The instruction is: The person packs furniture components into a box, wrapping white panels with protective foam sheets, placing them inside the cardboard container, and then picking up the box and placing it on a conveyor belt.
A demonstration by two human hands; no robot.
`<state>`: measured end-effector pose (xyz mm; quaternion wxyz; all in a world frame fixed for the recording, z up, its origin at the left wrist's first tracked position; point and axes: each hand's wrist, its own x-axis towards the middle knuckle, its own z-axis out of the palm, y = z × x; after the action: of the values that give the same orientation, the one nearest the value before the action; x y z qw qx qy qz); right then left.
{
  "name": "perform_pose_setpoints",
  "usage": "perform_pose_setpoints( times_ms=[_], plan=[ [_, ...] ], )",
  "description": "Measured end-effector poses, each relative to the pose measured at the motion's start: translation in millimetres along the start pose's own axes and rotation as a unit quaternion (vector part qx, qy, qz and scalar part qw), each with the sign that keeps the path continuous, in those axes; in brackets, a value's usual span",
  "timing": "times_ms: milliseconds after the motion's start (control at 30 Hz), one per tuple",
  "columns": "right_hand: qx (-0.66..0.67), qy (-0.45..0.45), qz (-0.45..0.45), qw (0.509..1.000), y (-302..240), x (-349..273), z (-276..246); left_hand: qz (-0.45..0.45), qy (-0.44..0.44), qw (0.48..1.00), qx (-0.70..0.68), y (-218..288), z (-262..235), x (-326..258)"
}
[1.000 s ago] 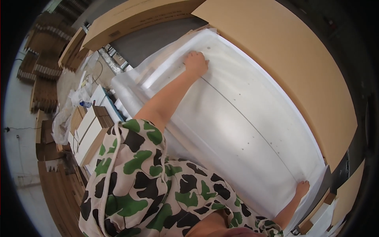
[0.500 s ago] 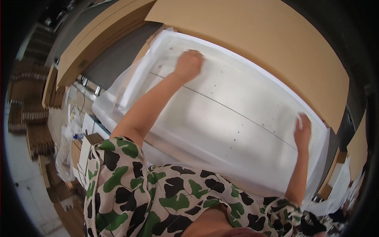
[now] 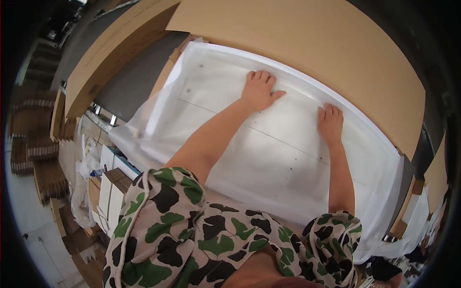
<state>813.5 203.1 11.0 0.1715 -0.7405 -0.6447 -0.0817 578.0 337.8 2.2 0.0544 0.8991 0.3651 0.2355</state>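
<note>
A white board [image 3: 283, 149] with small holes and a thin dark line along it lies in front of me, in an opened brown cardboard box [image 3: 307, 43]. Thin translucent white foam sheet [image 3: 137, 127] surrounds the board and seems to lie over part of it, blurring some holes. My left hand [image 3: 260, 91] rests on the white surface near its far edge, fingers spread and thumb out to the right. To its right, my right hand [image 3: 330, 125] lies near that same edge, fingertips pointing away from me. Neither hand holds anything visible.
Box flaps rise at the far side and the far left. A dark surface [image 3: 134, 79] with metal rollers at its edge runs under the box. Stacked cardboard pieces [image 3: 50, 182] stand at the left, near crumpled clear plastic [image 3: 81, 206]. More cardboard [image 3: 407, 209] is at the right.
Both hands have come closer together: the left moved right and opened from a closed shape, the right moved left and away from me. Fewer holes show on the board now.
</note>
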Motion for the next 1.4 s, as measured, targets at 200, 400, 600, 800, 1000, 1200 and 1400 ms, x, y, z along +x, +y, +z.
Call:
perform_pose_setpoints(
  times_ms=[200,400,600,800,1000,1200,1400],
  plan=[
    [-0.031,0.066,-0.071,0.995,-9.4,-14.5,-19.8,-0.018,-0.112,0.993,-0.018,-3.0,-12.4,4.2],
    [0.086,-0.004,-0.131,0.988,-97.5,-31.5,-53.7,-0.001,-0.112,0.981,-0.157,-35.8,-147.0,-72.5],
    [0.003,-0.118,-0.218,0.969,-143.2,-54.6,-32.0,-0.140,0.024,0.965,-0.221,-88.9,-277.8,-187.9],
    [0.050,-0.124,-0.144,0.980,-201.3,-48.7,-75.6,-0.361,0.284,0.865,-0.203,-146.4,-341.3,-364.3],
    [0.308,-0.101,0.024,0.946,-401.5,-84.6,-138.3,-0.553,0.234,0.777,-0.189,-199.9,-329.7,-591.4],
    [0.329,-0.072,-0.131,0.933,-577.7,-103.3,-96.2,-0.664,0.151,0.710,-0.179,-199.6,-339.7,-777.3],
    [0.342,-0.142,-0.270,0.889,-694.2,-79.9,-41.1,-0.723,0.181,0.646,-0.165,-226.5,-338.5,-838.7]
  ],
)
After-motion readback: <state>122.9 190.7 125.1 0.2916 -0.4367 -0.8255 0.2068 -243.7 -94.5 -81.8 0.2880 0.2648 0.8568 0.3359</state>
